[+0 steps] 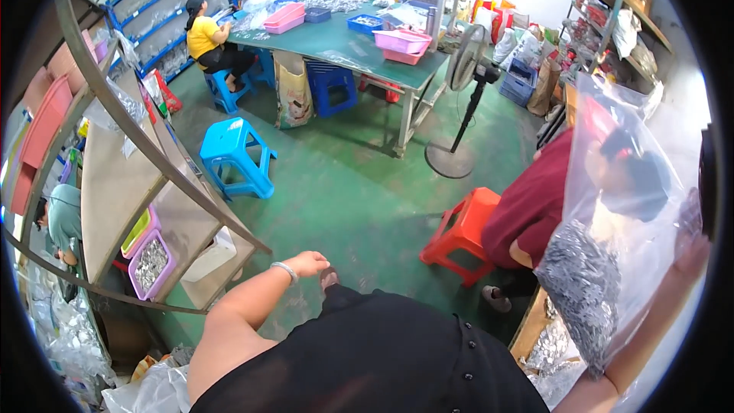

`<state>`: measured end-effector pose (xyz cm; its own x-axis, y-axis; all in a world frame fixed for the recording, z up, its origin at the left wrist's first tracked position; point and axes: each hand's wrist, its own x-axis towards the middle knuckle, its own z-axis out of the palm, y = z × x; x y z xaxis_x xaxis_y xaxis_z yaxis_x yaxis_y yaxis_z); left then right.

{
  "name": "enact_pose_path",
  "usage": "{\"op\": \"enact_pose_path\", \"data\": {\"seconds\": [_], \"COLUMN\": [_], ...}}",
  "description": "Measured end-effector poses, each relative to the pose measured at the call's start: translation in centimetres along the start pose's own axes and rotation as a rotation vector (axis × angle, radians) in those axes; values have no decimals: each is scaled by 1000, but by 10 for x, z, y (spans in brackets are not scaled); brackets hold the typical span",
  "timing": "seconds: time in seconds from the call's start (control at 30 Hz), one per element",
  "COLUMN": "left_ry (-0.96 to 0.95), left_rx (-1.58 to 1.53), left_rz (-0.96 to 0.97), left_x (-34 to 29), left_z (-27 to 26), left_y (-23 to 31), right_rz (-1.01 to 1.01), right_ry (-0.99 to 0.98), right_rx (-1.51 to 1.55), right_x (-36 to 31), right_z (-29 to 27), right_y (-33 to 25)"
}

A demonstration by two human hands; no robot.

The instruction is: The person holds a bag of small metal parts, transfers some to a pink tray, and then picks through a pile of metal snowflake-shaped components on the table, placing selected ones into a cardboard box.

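Observation:
At the right edge my right hand is closed on the upper part of a clear plastic bag. Small silver-grey metal-looking pieces fill the bag's lower part, which hangs beside my right forearm; its upper part is see-through. My right fingers are partly hidden by the plastic and the dark rim. Low in front of my body is my left hand, with a bracelet at the wrist. Its fingers are curled together, and nothing shows in them.
An orange stool stands by a person in a maroon top, partly behind the bag. Ahead are a standing fan, a blue stool and a green worktable with trays. Shelving curves along the left.

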<state>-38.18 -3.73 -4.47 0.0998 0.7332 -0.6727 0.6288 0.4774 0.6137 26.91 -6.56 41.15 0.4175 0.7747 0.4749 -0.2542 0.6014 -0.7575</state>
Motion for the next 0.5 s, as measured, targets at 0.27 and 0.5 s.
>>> {"op": "enact_pose_path", "data": {"seconds": [0.27,0.5], "left_ry": [-65,-222], "left_rx": [-261,-531], "left_rz": [160,593], "left_x": [42,102], "left_z": [-167,-293], "left_y": [4,107], "right_rz": [-134,68], "right_ry": [-103,-252], "right_rx": [-199,297], "right_x": [32,63], "right_z": [183,425], "right_y": [185,314]}}
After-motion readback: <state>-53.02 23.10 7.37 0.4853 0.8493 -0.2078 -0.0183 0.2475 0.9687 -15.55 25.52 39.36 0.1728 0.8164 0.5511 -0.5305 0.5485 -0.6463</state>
